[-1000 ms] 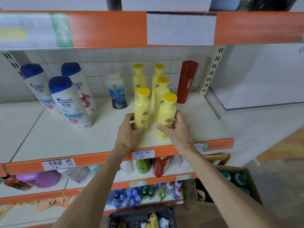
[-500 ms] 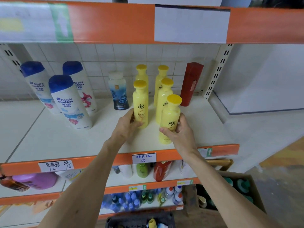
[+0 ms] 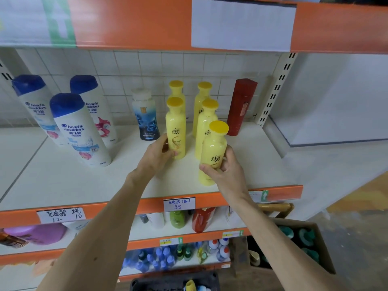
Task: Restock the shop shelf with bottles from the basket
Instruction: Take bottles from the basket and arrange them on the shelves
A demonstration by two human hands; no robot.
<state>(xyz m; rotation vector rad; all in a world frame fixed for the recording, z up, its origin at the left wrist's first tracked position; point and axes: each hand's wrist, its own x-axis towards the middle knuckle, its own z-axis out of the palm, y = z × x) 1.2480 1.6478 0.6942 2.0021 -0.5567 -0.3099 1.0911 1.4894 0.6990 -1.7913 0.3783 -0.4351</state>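
Standing on the shelf (image 3: 84, 181), two yellow bottles are held low. The left hand (image 3: 156, 153) curls round the left bottle (image 3: 176, 127) near its base, and the right hand (image 3: 225, 175) wraps the front bottle (image 3: 214, 148) below its middle. Both caps rise above the grips. The basket (image 3: 168, 283) sits beneath the arms.

Glossy plastic yellow bottles (image 3: 213, 152); smooth matt white shelf (image 3: 84, 177); paper price tag (image 3: 179, 204)
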